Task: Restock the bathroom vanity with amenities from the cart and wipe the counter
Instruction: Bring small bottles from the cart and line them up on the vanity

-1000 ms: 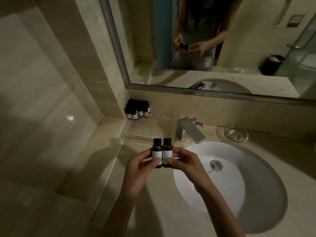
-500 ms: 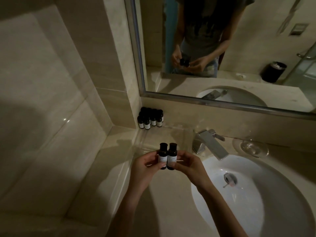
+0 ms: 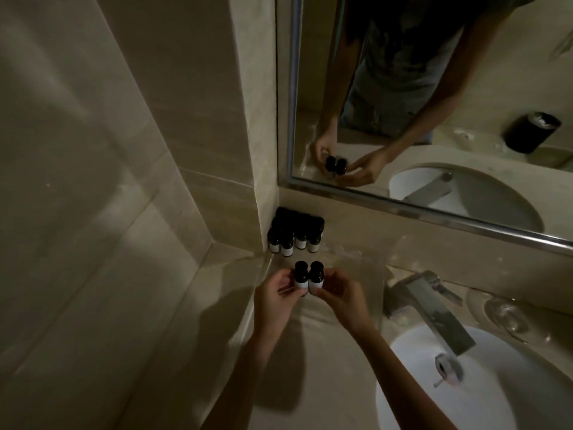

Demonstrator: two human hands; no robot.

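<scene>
Head view: the left hand (image 3: 276, 301) and right hand (image 3: 338, 297) met above the pale stone counter (image 3: 313, 386), near its back left corner. Between them they held two small dark bottles with black caps and white labels (image 3: 301, 277), upright and touching side by side. The fingers of each hand were curled around the bottle on its own side. Just behind, a cluster of matching dark labelled bottles (image 3: 296, 235) stood in the corner against the wall, below the metal-framed mirror (image 3: 403, 209). The angular chrome faucet (image 3: 434, 305) reached over the white oval basin (image 3: 480, 395) to the right.
</scene>
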